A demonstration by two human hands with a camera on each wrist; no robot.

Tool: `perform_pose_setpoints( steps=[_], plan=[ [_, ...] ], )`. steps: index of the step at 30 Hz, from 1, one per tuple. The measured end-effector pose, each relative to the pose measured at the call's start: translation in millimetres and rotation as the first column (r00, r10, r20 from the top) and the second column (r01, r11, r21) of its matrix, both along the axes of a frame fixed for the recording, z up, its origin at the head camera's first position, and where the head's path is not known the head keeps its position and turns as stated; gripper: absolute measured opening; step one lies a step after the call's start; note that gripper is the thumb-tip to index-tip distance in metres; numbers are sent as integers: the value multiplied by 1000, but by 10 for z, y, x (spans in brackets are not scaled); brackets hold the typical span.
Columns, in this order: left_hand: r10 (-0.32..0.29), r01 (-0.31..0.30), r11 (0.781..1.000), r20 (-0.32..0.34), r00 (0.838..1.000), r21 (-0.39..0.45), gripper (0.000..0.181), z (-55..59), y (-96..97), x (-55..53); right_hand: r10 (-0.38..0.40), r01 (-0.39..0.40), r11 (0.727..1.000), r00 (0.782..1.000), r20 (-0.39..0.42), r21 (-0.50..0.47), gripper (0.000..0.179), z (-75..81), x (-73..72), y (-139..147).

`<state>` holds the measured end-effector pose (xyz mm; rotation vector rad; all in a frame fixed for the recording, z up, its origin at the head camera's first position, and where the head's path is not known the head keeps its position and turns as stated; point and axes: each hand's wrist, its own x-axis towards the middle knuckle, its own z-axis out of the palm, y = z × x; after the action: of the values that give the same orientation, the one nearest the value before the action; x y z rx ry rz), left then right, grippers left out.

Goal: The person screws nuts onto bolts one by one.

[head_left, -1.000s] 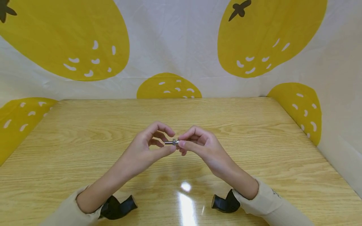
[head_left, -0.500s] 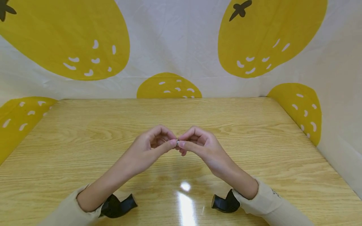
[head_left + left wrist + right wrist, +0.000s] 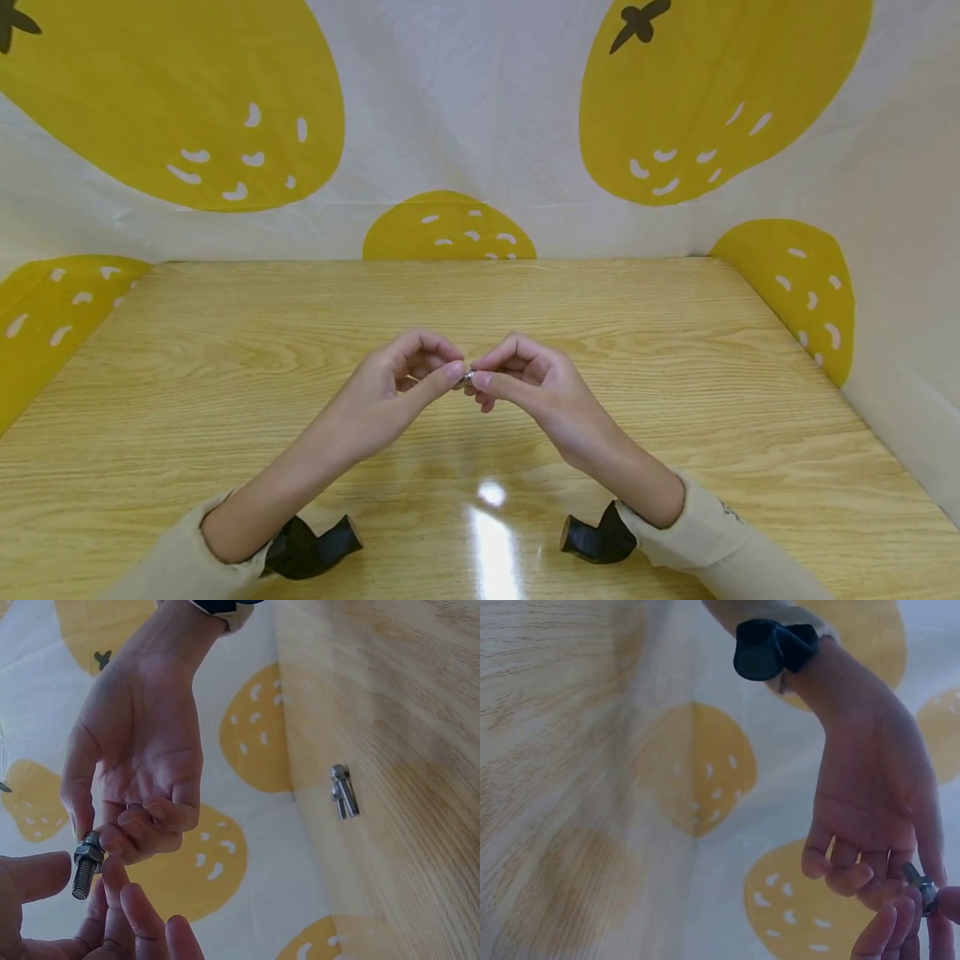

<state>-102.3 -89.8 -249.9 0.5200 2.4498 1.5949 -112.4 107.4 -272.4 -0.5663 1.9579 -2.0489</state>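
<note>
A metal bolt with a hex nut on its threads is held up between both hands, above the table. My right hand pinches the bolt's head end between thumb and fingers. On the other side, my left hand has its thumb and forefinger on the nut, its other fingers loosely bent. In the left wrist view the threaded end of the bolt points out toward my left palm. The right wrist view shows the nut between the fingertips; in the head view fingers cover most of the bolt.
Several more bolts or nuts lie together on the wooden table, seen in the left wrist view. A white cloth with yellow fruit shapes walls the back and sides. Dark wrist devices sit below both forearms.
My left fingers were spread around the bolt, then closed on the nut; since then the left thumb has slid slightly up and left. The right hand stays in place.
</note>
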Motion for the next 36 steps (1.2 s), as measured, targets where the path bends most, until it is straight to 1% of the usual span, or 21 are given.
perform_pose_setpoints(
  steps=[2,5,9,12,17,22,25,27,32,36],
  plan=[
    [-9,9,1000,8,1000,9,28,4,0,2,0,0,1000,1000,-1,-1,13,-1,-3,1],
    [-15,15,1000,3,1000,14,25,6,3,4,4,-4,1000,1000,-2,-6,15,-2,-6,3],
    [-3,3,1000,-17,1000,5,20,-3,17,1,5,-5,1000,1000,-3,-8,17,1,-8,6],
    [0,1,1000,-23,1000,21,17,-8,25,-4,2,-2,1000,1000,0,-8,18,3,-8,7],
    [8,-8,999,-11,1000,52,22,-5,29,-1,1,-1,1000,1000,8,-16,18,1,-3,3],
    [28,-28,1000,-19,999,14,28,4,29,5,5,-5,1000,1000,4,-23,15,-7,-1,4],
    [24,-24,999,-15,1000,-33,28,14,26,12,12,-11,1000,1000,2,-25,14,-12,-3,7],
    [22,-22,998,-4,1000,-50,25,16,26,11,14,-14,1000,1000,4,-26,12,-11,-1,8],
    [23,-24,999,-23,999,-47,16,-2,34,-6,8,-8,1000,1000,4,-22,13,-11,0,8],
    [25,-26,999,-35,999,-19,17,3,35,-4,2,-2,1000,1000,9,-12,15,-10,4,5]
  ],
)
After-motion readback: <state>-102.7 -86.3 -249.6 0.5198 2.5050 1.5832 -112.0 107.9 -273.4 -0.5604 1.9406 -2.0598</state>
